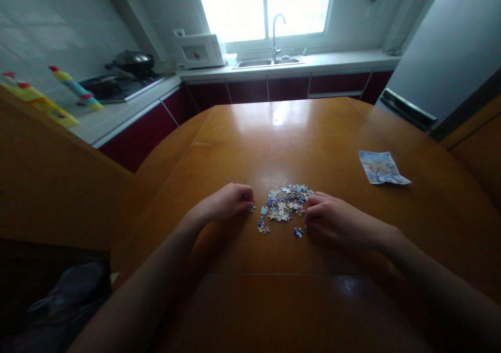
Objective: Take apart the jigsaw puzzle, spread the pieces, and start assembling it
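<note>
A heap of small jigsaw puzzle pieces (287, 201) lies on the wooden table, some with white backs up and others with coloured prints. To its left, my left hand (237, 199) is closed, fingertips down at a jigsaw puzzle piece (251, 209). My right hand (326, 214) rests against the heap's right edge, fingers curled together; what they pinch is hidden, though a dark blue bit shows below them. Between the hands lie a light blue piece (264, 210), a short joined strip (261, 225) and a small blue-and-white cluster (298, 232).
A creased printed picture sheet (383, 167) lies at the right of the wooden table (242, 144). Behind the table run a counter with a sink (254, 63), a white microwave (201, 50) and a stove with a pan (133, 60). A fridge (442, 55) stands at right.
</note>
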Demonstrator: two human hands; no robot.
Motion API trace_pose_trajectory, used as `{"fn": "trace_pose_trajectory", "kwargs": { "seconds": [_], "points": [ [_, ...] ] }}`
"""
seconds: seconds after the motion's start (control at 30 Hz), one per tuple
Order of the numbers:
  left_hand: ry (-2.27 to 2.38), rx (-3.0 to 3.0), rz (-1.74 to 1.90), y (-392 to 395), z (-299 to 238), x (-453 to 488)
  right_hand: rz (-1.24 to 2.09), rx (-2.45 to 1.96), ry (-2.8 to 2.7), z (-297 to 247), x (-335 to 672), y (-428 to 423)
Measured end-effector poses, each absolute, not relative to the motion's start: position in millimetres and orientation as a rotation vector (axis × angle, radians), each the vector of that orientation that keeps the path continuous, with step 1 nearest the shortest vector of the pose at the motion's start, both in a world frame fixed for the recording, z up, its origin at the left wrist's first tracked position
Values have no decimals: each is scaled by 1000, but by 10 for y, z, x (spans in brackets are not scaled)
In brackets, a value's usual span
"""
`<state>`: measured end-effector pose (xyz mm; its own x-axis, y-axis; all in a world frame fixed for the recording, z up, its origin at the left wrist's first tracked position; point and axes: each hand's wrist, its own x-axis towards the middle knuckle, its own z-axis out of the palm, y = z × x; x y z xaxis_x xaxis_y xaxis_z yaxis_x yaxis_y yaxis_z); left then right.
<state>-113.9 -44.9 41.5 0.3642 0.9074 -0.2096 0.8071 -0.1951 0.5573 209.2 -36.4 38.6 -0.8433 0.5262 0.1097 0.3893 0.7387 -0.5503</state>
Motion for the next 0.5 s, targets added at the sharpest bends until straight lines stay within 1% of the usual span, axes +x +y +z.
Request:
{"fn": "trace_pose_trajectory", "kwargs": {
  "seconds": [0.1, 0.3, 0.5],
  "points": [
    [1491, 2144, 231, -462, 441, -1102, 795, -755, -2683, 390, 2139, -355],
    [1300, 2348, 599, -545, 346, -787, 681, -898, -2580, 313, 2051, -334],
    [1149, 2554, 545, -669, 191, -535, 495, -955, -2479, 188, 1917, -346]
  ]
}}
